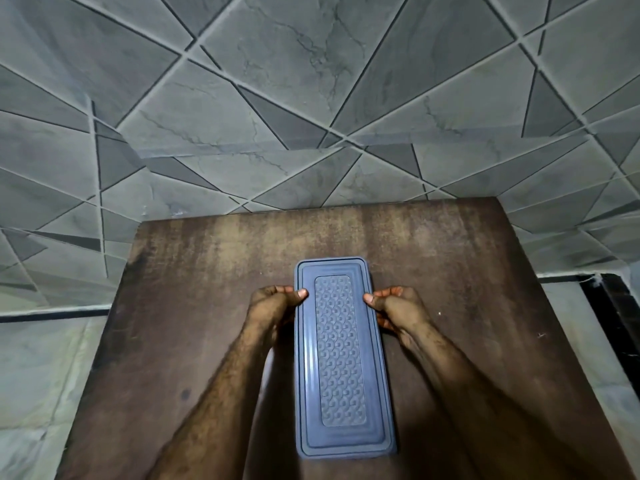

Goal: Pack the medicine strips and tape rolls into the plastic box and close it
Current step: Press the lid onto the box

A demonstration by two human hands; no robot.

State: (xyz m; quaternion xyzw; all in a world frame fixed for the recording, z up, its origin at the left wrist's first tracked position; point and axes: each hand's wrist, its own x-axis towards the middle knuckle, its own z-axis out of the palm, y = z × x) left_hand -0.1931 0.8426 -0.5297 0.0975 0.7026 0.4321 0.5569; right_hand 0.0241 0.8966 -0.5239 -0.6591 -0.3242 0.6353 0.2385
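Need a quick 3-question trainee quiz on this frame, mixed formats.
1. True or false: the box is open.
2. The left hand and right hand grip the box: A) at its long sides, thumbs on top; B) at its short ends; C) by a handle.
3. What does the box stand on?
Key: 1 false; 2 A; 3 the table.
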